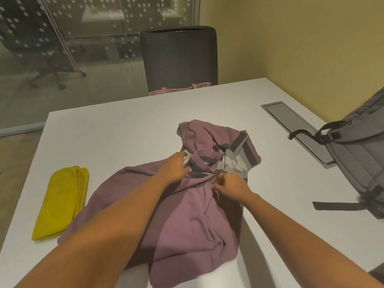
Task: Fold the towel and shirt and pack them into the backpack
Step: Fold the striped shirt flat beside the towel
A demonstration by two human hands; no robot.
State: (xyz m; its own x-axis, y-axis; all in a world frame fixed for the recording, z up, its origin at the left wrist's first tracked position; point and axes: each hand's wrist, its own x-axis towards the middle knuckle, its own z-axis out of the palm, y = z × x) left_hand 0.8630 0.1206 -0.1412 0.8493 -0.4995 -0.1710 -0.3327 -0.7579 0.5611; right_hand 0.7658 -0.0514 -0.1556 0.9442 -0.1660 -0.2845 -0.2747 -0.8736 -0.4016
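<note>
A mauve shirt (193,221) with a grey and white striped collar lies crumpled in the middle of the white table (116,129). My left hand (175,168) grips the fabric near the collar. My right hand (229,186) pinches a bunch of the shirt just below the collar. A yellow towel (62,202) lies folded into a long strip at the table's left. The grey backpack (357,163) stands at the right edge, its black straps trailing on the table.
A dark mesh office chair (178,59) stands at the table's far side with a pink bag (180,90) on its seat. A metal cable hatch (295,125) is set in the tabletop beside the backpack. A yellow wall runs along the right.
</note>
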